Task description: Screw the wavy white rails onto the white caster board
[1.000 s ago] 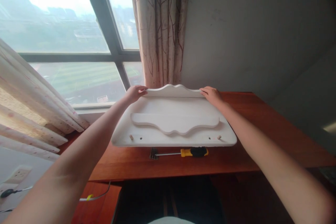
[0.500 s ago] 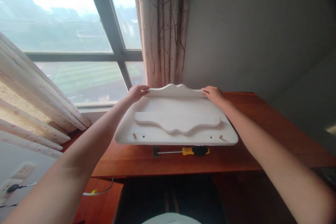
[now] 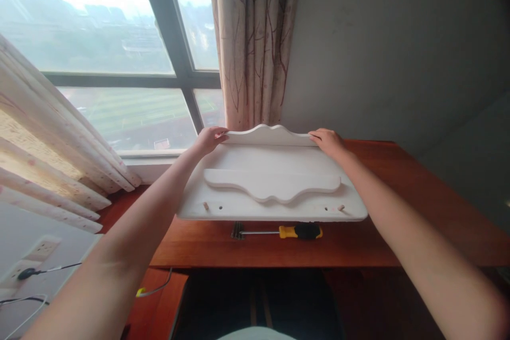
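A white wooden board lies flat on a reddish-brown table. At its far edge stands an upright white scalloped panel. My left hand grips the panel's left end and my right hand grips its right end. A second wavy white piece lies loose on the middle of the board. Two wooden dowels and small holes show along the board's near edge.
A yellow-and-black screwdriver lies on the table just in front of the board, with a few dark screws at its tip. A window and curtains stand behind. A wall socket with a cable is at lower left.
The view has drifted slightly to the left, so everything sits a little further right. Both hands keep their hold on the upright panel; the board has not visibly moved.
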